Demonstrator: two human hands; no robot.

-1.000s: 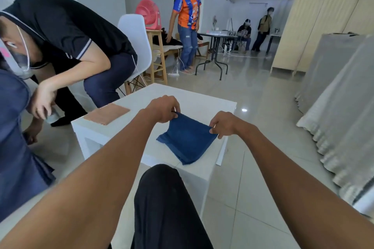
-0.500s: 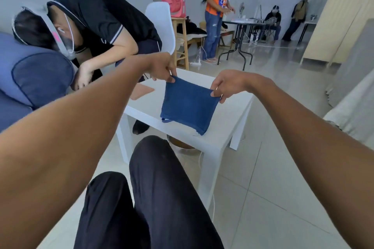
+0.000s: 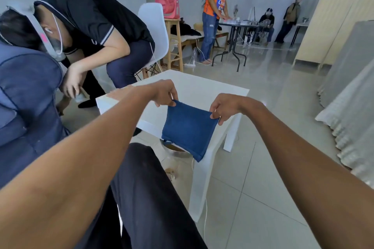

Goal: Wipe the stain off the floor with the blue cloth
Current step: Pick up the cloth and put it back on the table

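The blue cloth hangs folded in the air in front of the white table. My left hand pinches its upper left corner. My right hand pinches its upper right corner. The cloth's lower corner droops over the table's near edge. A small brownish stain shows on the tiled floor under the table, beside my knee. My black-trousered leg fills the lower middle.
A metal bowl sits on the floor under the table. A white cable trails beside the table leg. A person in black crouches at the left by a blue sofa. White draped fabric lines the right.
Both hands lifted the cloth off the table top, and it now hangs between them. My view has tilted down and shifted, bringing the floor under the table into sight.
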